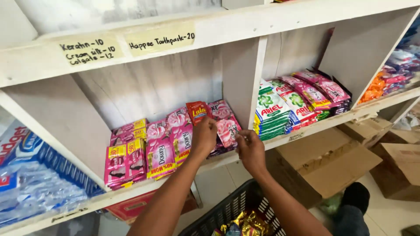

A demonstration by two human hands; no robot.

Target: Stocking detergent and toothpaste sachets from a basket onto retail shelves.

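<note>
Looking down from my head camera, I see my two hands up at a white wooden shelf (pixel 183 32) with open boxes in it. My left hand (pixel 204 136) is curled shut and pinches a small red and orange soft packet (pixel 197 111) at its bottom edge, holding it upright at the back of the middle box. My right hand (pixel 250 150) is just beside it, with its fingers pressed on the corner of a pink flower packet (pixel 227 124) that leans at the right end of the row.

More shiny pink packets with yellow corners (pixel 144 150) lie in flat piles in the same box, so I think that part is filled. The spot by my hands looks half done: the red packet is not yet lying down, and the pink one is tilted, not flat. I cannot tell how many more belong there.

Below my arms is a black plastic basket (pixel 236 205) with gold and coloured wrappers (pixel 247 223) inside, so some things are left in it.

In the next box to the right sit green and white soap packets (pixel 272 114) and more pink ones. Brown cardboard boxes (pixel 332 159) stand on the floor under the shelf, and blue and white bags (pixel 26 175) fill the box at the far left
</note>
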